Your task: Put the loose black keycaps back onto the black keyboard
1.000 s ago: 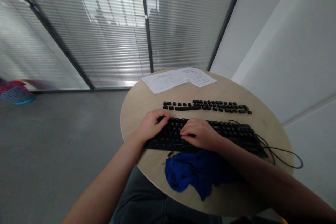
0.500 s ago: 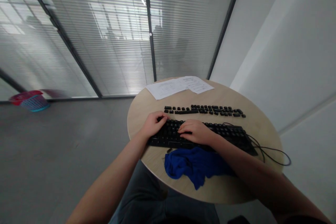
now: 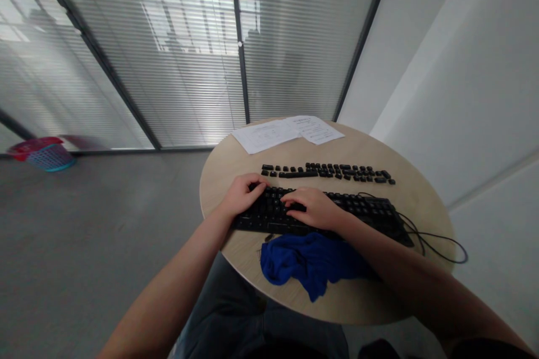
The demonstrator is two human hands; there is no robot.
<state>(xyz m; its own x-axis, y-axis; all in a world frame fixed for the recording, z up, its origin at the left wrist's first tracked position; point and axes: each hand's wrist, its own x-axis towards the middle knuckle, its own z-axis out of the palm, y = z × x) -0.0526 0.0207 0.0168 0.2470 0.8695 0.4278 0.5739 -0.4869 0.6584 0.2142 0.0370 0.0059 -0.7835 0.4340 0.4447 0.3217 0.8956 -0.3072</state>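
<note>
A black keyboard (image 3: 269, 227) lies across the round table, with many of its keys in place and some bare key positions. My left hand (image 3: 245, 193) grips its left end, fingers curled over the far corner and thumb along the keys. Over the middle of the keyboard is my right hand (image 3: 314, 207), its thumb and fingertips apart just above or on the keys; I see no keycap between them. Loose black keycaps (image 3: 298, 174), including a long space bar, stand in rows beyond the keyboard. In front of it lies a crumpled blue cloth (image 3: 295, 261), partly under my right forearm.
Printed paper sheets (image 3: 269, 136) lie at the far side of the round wooden table (image 3: 404, 162). A black cable (image 3: 438, 235) loops over the right edge. A small dark piece (image 3: 269, 238) sits by the cloth. A red and blue basket (image 3: 53, 157) stands on the floor at left.
My right hand has shifted slightly left over the keys, and its thumb and fingers have spread a little. The left hand stays at the keyboard's left end. The camera view has tilted slightly.
</note>
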